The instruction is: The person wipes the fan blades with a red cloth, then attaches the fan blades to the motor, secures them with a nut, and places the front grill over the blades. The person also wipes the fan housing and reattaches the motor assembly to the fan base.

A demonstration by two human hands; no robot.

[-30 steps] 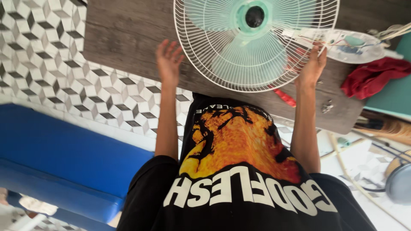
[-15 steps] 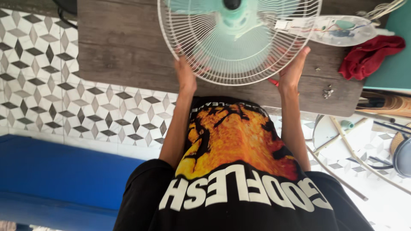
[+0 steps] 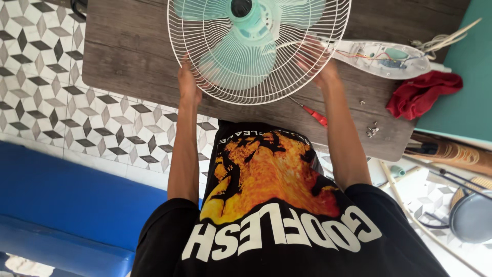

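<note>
Left hand (image 3: 188, 88) takes a closed grip on the white wire fan guard (image 3: 259, 48) at the surface's (image 3: 128, 56) near edge. Right hand (image 3: 319, 65) lies behind the wires, grip unclear. Even pressure on both rims seems wise, clear of the red-handled screwdriver (image 3: 313, 114).

Both bare arms reach forward, nearly straight and roughly parallel, elbows slightly bent. The left hand (image 3: 188, 84) is held edge-on, fingers extended upward and together. The right hand (image 3: 315, 62) is spread, fingers splayed forward, wrist bent slightly inward.
</note>
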